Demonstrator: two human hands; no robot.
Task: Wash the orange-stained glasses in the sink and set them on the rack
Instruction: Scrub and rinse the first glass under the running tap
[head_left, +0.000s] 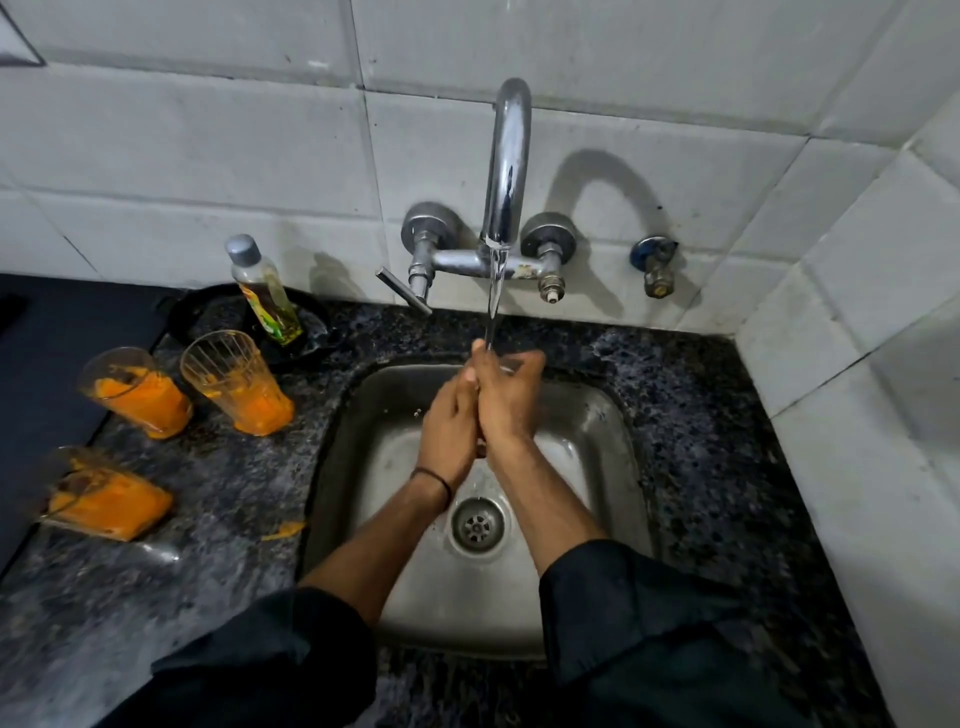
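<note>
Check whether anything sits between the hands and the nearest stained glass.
Nothing visible does. The left hand and right hand meet under the tap over the sink; only bare counter separates them from that glass.

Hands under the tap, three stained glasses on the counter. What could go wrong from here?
1. Both the left hand and right hand are wet under the running tap; a glass may slip when gripped.
2. The three glasses hold thick orange residue; a knock could add to the orange blob on the counter.
3. No rack is in view, so the set-down spot is unknown.
</note>
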